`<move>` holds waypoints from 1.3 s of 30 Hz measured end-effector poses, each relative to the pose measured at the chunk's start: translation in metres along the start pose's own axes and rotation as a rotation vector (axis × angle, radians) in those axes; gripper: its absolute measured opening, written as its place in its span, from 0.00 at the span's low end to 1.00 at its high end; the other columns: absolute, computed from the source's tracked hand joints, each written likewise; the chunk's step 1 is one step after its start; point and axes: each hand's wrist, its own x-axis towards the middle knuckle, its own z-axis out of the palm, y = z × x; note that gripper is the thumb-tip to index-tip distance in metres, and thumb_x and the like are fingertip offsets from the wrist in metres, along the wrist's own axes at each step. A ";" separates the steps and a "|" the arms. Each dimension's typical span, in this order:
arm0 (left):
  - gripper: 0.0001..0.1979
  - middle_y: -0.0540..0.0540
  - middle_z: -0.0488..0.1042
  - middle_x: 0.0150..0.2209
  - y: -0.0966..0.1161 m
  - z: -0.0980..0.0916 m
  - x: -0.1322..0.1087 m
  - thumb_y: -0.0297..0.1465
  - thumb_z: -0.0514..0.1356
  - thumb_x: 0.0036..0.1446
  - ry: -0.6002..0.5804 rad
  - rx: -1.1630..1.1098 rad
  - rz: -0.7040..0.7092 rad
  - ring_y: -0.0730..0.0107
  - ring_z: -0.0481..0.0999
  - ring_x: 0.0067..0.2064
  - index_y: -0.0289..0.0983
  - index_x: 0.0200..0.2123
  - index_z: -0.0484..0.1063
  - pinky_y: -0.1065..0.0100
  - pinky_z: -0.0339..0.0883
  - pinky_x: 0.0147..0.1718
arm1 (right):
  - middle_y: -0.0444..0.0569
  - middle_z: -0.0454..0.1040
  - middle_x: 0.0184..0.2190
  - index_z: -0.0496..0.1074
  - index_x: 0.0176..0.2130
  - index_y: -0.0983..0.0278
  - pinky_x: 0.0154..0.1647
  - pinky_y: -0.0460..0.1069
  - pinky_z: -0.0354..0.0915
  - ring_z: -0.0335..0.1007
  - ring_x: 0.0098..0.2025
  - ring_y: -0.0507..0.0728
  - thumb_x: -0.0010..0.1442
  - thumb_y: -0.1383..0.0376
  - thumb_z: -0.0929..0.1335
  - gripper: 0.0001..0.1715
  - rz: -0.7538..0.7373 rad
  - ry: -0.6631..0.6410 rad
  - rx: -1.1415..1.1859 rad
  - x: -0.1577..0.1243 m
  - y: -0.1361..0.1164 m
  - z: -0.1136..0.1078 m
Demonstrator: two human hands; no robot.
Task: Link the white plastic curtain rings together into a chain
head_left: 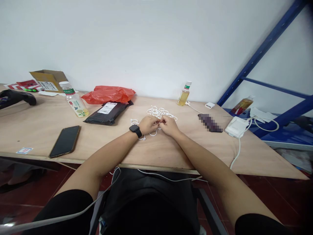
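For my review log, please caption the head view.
Left hand and right hand close together among scattered white rings on a wooden table.

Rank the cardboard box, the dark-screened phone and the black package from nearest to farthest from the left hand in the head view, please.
From the left hand:
1. Black package: just to its left.
2. Dark-screened phone: farther left, toward the front.
3. Cardboard box: far left, at the back.

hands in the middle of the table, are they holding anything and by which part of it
It cannot be told: the left hand and right hand meet among the white rings, and whatever may be pinched there is too small and hidden.
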 end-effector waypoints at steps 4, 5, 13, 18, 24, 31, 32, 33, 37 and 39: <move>0.10 0.46 0.78 0.33 0.001 0.001 0.001 0.27 0.57 0.56 0.007 0.036 -0.031 0.66 0.75 0.37 0.37 0.38 0.78 0.66 0.66 0.41 | 0.43 0.71 0.26 0.65 0.29 0.60 0.33 0.49 0.58 0.64 0.30 0.55 0.49 0.70 0.61 0.07 -0.019 -0.007 0.019 0.000 0.002 0.000; 0.10 0.46 0.78 0.33 0.001 0.001 0.001 0.28 0.57 0.56 0.013 0.038 -0.033 0.66 0.75 0.37 0.38 0.39 0.78 0.66 0.66 0.41 | 0.43 0.72 0.27 0.66 0.31 0.60 0.33 0.49 0.58 0.65 0.29 0.55 0.50 0.70 0.61 0.08 -0.007 -0.005 0.018 -0.001 0.002 0.000; 0.19 0.44 0.79 0.41 -0.015 -0.011 -0.002 0.27 0.53 0.57 0.092 0.132 -0.240 0.63 0.76 0.43 0.39 0.47 0.78 0.63 0.66 0.47 | 0.46 0.79 0.38 0.68 0.50 0.59 0.41 0.51 0.65 0.73 0.37 0.57 0.61 0.61 0.65 0.16 0.060 -0.019 -0.019 0.000 0.011 -0.002; 0.15 0.45 0.79 0.42 -0.024 -0.014 -0.005 0.31 0.54 0.56 0.001 0.192 -0.467 0.60 0.77 0.44 0.40 0.37 0.81 0.63 0.66 0.46 | 0.53 0.76 0.49 0.73 0.50 0.60 0.56 0.57 0.59 0.67 0.53 0.62 0.63 0.61 0.65 0.17 -0.007 -0.156 -0.359 0.003 0.029 -0.008; 0.13 0.44 0.81 0.38 -0.020 -0.012 -0.004 0.36 0.56 0.56 -0.007 0.186 -0.473 0.60 0.77 0.41 0.40 0.30 0.81 0.65 0.66 0.42 | 0.52 0.75 0.50 0.78 0.44 0.57 0.57 0.60 0.57 0.64 0.54 0.64 0.62 0.61 0.67 0.12 -0.011 -0.223 -0.440 0.002 0.036 -0.005; 0.18 0.45 0.81 0.33 -0.021 -0.007 -0.003 0.42 0.57 0.60 0.219 -0.149 -0.453 0.65 0.77 0.34 0.37 0.37 0.81 0.68 0.66 0.34 | 0.53 0.74 0.48 0.78 0.39 0.58 0.56 0.61 0.59 0.64 0.53 0.63 0.62 0.65 0.67 0.09 -0.195 -0.032 -0.274 0.002 0.020 -0.006; 0.18 0.45 0.81 0.33 -0.022 -0.005 -0.003 0.42 0.57 0.60 0.237 -0.229 -0.449 0.66 0.77 0.33 0.36 0.39 0.81 0.69 0.66 0.33 | 0.52 0.74 0.48 0.78 0.40 0.58 0.57 0.60 0.59 0.64 0.54 0.63 0.63 0.65 0.67 0.09 -0.229 -0.008 -0.257 0.002 0.016 -0.005; 0.18 0.45 0.81 0.34 -0.022 -0.003 -0.002 0.41 0.58 0.60 0.250 -0.302 -0.442 0.67 0.77 0.33 0.35 0.42 0.80 0.69 0.67 0.33 | 0.52 0.73 0.48 0.78 0.40 0.57 0.57 0.60 0.59 0.63 0.54 0.62 0.63 0.65 0.66 0.10 -0.260 0.002 -0.248 0.002 0.011 -0.005; 0.17 0.43 0.82 0.37 -0.022 0.002 0.000 0.37 0.59 0.58 0.257 -0.472 -0.403 0.67 0.78 0.34 0.31 0.44 0.80 0.69 0.69 0.35 | 0.53 0.73 0.48 0.77 0.39 0.59 0.55 0.58 0.60 0.63 0.52 0.62 0.63 0.67 0.65 0.10 -0.368 -0.057 -0.258 0.001 -0.001 -0.003; 0.16 0.42 0.82 0.39 -0.022 0.003 0.001 0.36 0.59 0.59 0.241 -0.510 -0.370 0.66 0.79 0.37 0.31 0.44 0.80 0.68 0.70 0.38 | 0.53 0.73 0.47 0.77 0.38 0.60 0.54 0.58 0.61 0.64 0.51 0.62 0.62 0.68 0.65 0.10 -0.395 -0.080 -0.264 0.001 -0.002 -0.002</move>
